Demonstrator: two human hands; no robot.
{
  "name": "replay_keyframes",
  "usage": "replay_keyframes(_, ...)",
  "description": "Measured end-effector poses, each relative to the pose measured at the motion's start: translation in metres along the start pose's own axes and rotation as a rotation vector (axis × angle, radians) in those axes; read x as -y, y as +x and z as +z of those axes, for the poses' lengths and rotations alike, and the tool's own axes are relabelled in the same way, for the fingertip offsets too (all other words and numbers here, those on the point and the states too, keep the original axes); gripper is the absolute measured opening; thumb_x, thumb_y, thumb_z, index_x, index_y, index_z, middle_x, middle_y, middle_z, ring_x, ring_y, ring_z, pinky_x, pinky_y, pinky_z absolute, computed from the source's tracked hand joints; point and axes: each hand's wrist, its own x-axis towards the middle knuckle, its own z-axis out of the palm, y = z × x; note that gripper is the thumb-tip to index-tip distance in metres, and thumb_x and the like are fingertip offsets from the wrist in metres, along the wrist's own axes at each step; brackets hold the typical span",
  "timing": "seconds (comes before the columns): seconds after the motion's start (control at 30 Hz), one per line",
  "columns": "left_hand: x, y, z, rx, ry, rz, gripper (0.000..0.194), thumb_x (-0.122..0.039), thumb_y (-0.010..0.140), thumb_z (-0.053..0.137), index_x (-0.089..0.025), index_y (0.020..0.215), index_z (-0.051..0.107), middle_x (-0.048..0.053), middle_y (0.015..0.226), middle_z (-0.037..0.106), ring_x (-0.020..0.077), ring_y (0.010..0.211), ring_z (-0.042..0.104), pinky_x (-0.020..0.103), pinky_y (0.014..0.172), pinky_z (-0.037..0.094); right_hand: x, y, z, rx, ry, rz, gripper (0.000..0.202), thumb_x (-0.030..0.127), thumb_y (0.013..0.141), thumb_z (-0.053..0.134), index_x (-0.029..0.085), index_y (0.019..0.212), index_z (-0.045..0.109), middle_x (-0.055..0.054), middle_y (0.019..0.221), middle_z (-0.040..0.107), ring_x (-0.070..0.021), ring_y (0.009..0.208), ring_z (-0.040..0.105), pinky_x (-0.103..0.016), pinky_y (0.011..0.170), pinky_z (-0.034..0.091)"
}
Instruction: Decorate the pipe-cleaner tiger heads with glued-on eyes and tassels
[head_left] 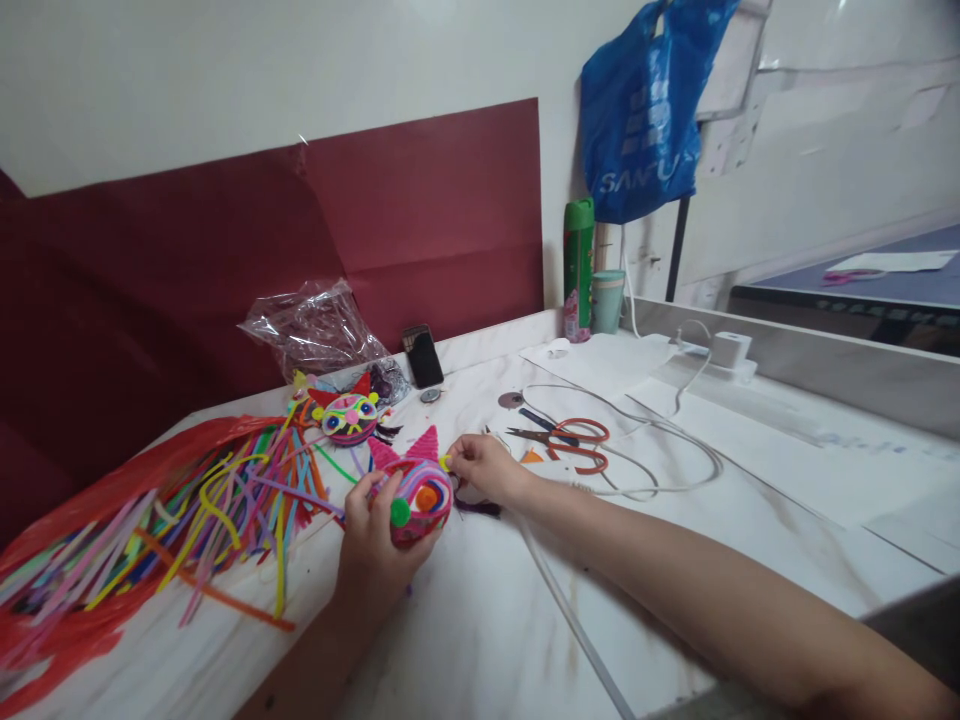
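My left hand [375, 530] is wrapped round a pink craft animal head [425, 490] coiled from pipe cleaners. The head has two pointed pink ears, an orange disc and a green disc on its front. At its upper right side, my right hand [480, 470] pinches a small yellow piece [445, 463] against the edge. Behind it lies a similar finished-looking head [349, 416] with red ears and blue eyes. A dark tassel [478, 508] rests under my right hand, partly hidden.
Loose colourful pipe cleaners [217, 520] spread over red plastic [82, 655] at left. Orange-handled scissors [581, 440], a white cable [705, 455] and paper sheets [780, 455] lie at right. A phone [423, 356], clear wrap [311, 325], green bottle [578, 270] and cup [607, 302] stand along the back.
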Motion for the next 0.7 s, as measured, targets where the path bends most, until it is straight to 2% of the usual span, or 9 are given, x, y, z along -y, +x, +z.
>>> replay_keyframes(0.3,0.0005,-0.0015,0.0003,0.010,0.011,-0.006,0.068,-0.042,0.069,0.072,-0.020,0.125,0.043,0.016,0.119,0.044,0.0315,0.107,0.054,0.045,0.085,0.052,0.0015,-0.0046,0.0033,-0.031,-0.004,0.035,0.016,0.014,0.073,0.060,0.019,0.061,0.051,0.008,0.045,0.049,-0.0072,0.039,0.042,-0.018,0.039,0.032)
replay_keyframes(0.7,-0.0006,-0.0011,-0.0004,-0.006,0.040,0.002,0.066,-0.044,0.068,0.072,-0.019,0.123,0.044,0.015,0.117,0.045,0.0305,0.105,0.055,0.040,0.080,0.053,0.0012,-0.0073,0.0049,-0.037,-0.007,0.025,0.017,0.011,0.076,0.057,0.019,0.062,0.051,0.008,0.043,0.048,-0.0067,0.038,0.042,-0.018,0.040,0.033)
